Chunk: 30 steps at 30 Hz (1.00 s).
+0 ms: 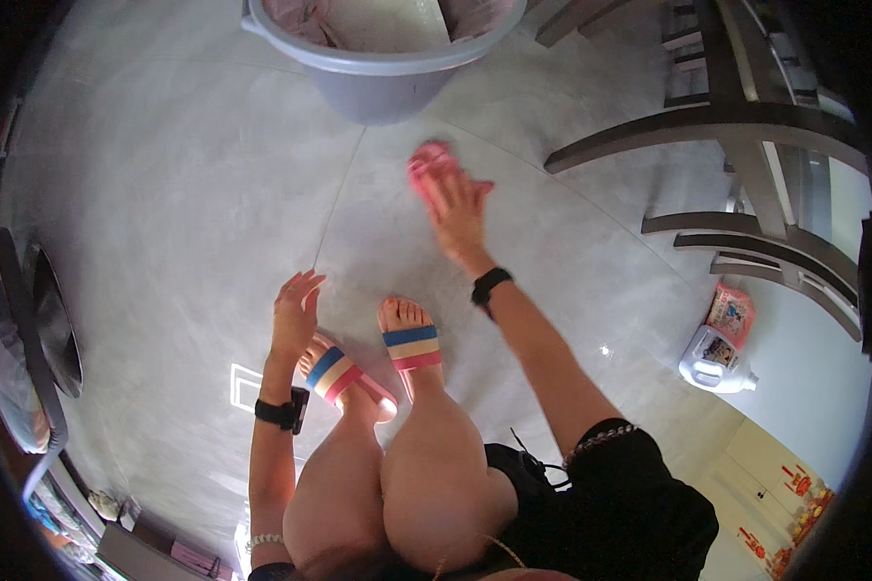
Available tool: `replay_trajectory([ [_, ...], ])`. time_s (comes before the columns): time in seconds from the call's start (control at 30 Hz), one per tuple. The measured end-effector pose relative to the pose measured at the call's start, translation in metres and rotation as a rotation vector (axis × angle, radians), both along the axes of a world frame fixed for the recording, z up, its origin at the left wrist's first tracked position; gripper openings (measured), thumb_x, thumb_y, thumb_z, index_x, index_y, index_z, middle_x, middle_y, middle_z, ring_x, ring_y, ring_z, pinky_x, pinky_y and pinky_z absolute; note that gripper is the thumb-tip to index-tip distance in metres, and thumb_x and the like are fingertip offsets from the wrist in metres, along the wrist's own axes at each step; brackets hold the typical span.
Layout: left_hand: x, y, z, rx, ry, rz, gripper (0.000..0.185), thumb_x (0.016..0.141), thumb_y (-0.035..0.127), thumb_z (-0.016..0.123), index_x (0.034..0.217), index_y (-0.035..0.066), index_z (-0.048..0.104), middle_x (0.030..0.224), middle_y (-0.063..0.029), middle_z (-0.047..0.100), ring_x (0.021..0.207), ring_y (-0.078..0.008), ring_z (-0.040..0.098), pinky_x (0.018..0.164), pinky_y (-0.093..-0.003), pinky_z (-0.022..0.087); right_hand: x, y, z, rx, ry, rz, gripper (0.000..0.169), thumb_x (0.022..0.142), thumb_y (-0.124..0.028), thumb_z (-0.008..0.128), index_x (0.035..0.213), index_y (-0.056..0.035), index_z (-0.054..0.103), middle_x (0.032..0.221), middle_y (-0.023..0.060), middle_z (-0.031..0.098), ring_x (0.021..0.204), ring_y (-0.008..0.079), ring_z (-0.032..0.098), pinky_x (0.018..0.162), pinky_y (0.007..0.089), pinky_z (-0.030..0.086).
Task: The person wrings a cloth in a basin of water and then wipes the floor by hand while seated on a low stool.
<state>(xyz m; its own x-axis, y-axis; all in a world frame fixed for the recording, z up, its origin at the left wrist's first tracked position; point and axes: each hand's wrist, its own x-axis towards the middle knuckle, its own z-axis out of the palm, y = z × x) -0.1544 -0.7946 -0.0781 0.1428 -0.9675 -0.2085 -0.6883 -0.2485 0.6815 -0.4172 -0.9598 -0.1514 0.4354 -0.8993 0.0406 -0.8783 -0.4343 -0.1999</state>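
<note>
Out in front of me, my right hand point(456, 216) grips a bunched pinkish-red cloth point(433, 161), blurred, over the grey floor point(211, 189). Part of the cloth is hidden under the fingers. My left hand point(296, 311) holds nothing; it hangs with its fingers loosely apart, just above my left foot in a striped slide sandal point(333, 376). The other striped sandal point(412, 346) is to its right. Beyond the cloth stands a grey plastic bucket point(378, 91), cut off by the top edge, with pinkish material and a pale flat surface inside.
Dark wooden chair or table legs point(705, 131) stand at the right. By the right wall are a white plastic jug point(713, 363) and a pink package point(732, 314). A round dark metal base point(57, 323) rests at the left. A grey box point(134, 548) sits lower left.
</note>
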Motion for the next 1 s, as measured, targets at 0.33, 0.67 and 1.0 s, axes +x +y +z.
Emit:
replay_trajectory([
  [0.33, 0.045, -0.013, 0.013, 0.127, 0.055, 0.148, 0.021, 0.084, 0.007, 0.053, 0.103, 0.007, 0.063, 0.107, -0.0127, 0.061, 0.103, -0.0281, 0.056, 0.088, -0.0338, 0.044, -0.127, -0.222, -0.029, 0.165, 0.294, -0.281, 0.074, 0.081, -0.030, 0.053, 0.142, -0.0218, 0.011, 0.147, 0.0135, 0.004, 0.133, 0.0411, 0.002, 0.102, 0.0619, 0.010],
  [0.67, 0.069, -0.002, 0.012, 0.229, 0.124, 0.253, 0.022, 0.086, 0.011, 0.054, 0.105, 0.003, 0.061, 0.104, -0.0132, 0.063, 0.101, -0.0259, 0.059, 0.085, -0.0308, 0.044, -0.060, -0.243, -0.028, 0.291, -0.125, -0.103, 0.053, 0.088, -0.030, 0.040, 0.136, -0.0119, 0.028, 0.143, 0.0128, 0.023, 0.133, 0.0292, 0.017, 0.103, 0.0544, 0.013],
  [1.0, 0.059, 0.009, -0.004, 0.200, 0.189, 0.230, 0.021, 0.085, 0.012, 0.055, 0.103, 0.004, 0.063, 0.100, -0.0143, 0.063, 0.097, -0.0267, 0.060, 0.082, -0.0309, 0.046, -0.115, -0.246, -0.051, -0.130, -0.067, -0.091, 0.059, 0.086, -0.022, 0.047, 0.139, -0.0189, 0.022, 0.144, 0.0131, 0.019, 0.132, 0.0353, 0.019, 0.104, 0.0546, 0.015],
])
